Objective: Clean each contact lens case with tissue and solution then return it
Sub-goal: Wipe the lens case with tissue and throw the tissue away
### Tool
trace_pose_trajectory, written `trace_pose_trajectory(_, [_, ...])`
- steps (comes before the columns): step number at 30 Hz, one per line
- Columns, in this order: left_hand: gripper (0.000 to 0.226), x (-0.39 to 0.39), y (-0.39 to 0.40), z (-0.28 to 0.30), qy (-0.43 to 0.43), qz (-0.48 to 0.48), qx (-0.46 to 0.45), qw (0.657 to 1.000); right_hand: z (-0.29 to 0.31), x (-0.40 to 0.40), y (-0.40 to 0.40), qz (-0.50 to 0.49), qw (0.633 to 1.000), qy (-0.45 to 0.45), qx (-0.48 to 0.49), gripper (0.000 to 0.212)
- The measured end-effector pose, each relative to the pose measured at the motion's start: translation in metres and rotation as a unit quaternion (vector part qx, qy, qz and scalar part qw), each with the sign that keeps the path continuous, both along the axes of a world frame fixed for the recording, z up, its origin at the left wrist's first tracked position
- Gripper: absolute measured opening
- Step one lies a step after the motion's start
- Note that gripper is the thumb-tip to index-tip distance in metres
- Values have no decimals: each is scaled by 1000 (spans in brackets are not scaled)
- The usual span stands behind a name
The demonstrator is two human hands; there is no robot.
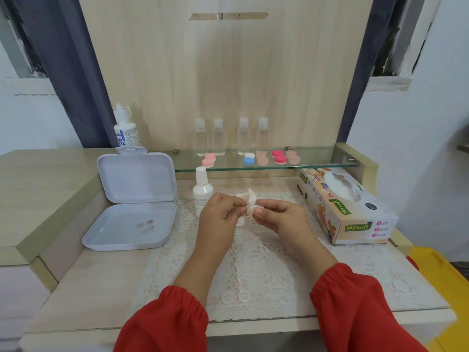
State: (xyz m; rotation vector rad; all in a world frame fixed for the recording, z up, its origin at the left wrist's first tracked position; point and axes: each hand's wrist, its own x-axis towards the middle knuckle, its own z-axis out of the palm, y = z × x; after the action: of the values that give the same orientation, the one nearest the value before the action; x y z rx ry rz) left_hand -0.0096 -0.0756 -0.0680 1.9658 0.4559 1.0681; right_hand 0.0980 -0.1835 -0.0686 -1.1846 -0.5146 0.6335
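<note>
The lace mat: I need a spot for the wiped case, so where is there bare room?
The lace mat is bare in front of both hands, and between the right hand and the tissue box. It is crowded by the left hand, near the white bottle and open box.

both arms are reaching forward and angling in toward each other, red sleeves (pixel 355 308) bunching up at the wrists. left hand (pixel 223 212) is curling its fingers inward, pinching something at the fingertips. right hand (pixel 279 214) is doing the same, thumb (pixel 257 212) pressing on top. the two hands are nearly touching, knuckles facing up.
</note>
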Motion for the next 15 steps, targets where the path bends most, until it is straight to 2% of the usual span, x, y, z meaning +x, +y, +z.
trace_pose_trajectory(2, [24,-2,-2,3,-41,-9,-72,997,1,0,-1,15,1000,9,14,22])
trace_pose_trajectory(5, [20,-4,2,4,-89,-4,-212,973,2,-1,-2,22,999,0,42,32])
trace_pose_trajectory(8, [15,-4,6,1,-42,-3,-316,948,2,-3,-1,6,998,-52,38,29])
trace_pose_trajectory(11, [37,-5,1,4,11,-119,-409,905,0,-5,0,-7,994,-106,2,28])
trace_pose_trajectory(12, [38,-5,0,5,21,-142,-414,899,-1,-5,1,-9,993,-114,-7,29])
trace_pose_trajectory(15, [20,-5,0,2,26,-141,-350,926,-2,-5,1,-17,992,-125,-23,31])
